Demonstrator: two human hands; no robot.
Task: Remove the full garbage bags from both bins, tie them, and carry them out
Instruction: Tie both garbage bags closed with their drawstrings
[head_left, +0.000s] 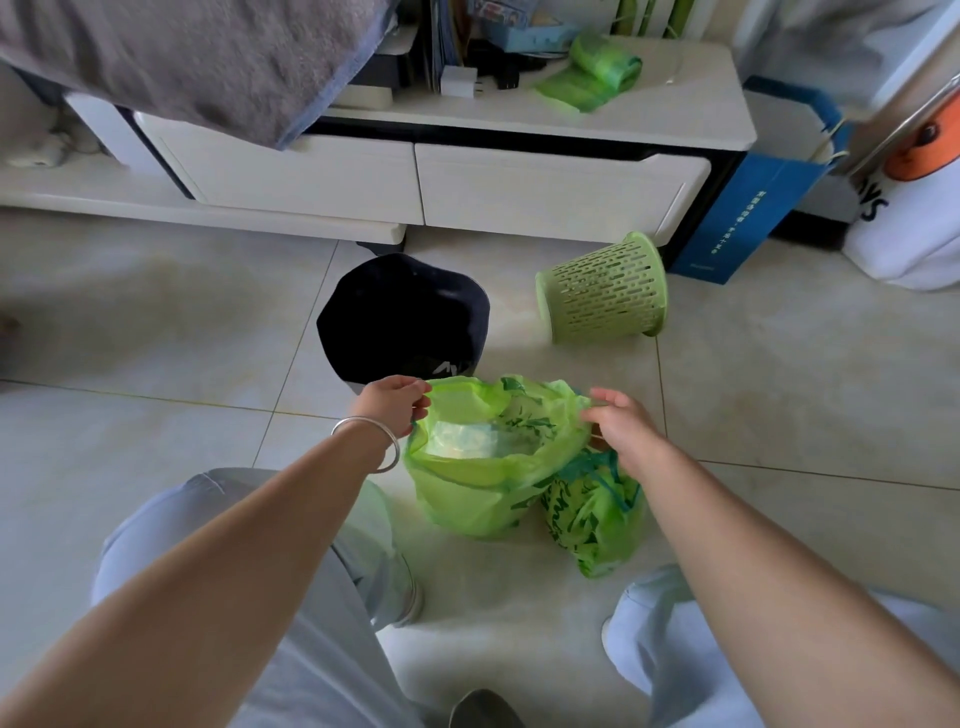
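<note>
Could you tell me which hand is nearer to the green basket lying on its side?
Right. The right hand is below the basket, slightly right; the left hand is farther, beside the dark bin.

Bright soft daylight, faint shadows, slight blur, wide-angle edge distortion

We found a home living room: a low white TV cabinet with drawers, a tiled floor, a grey towel and books on top.
</note>
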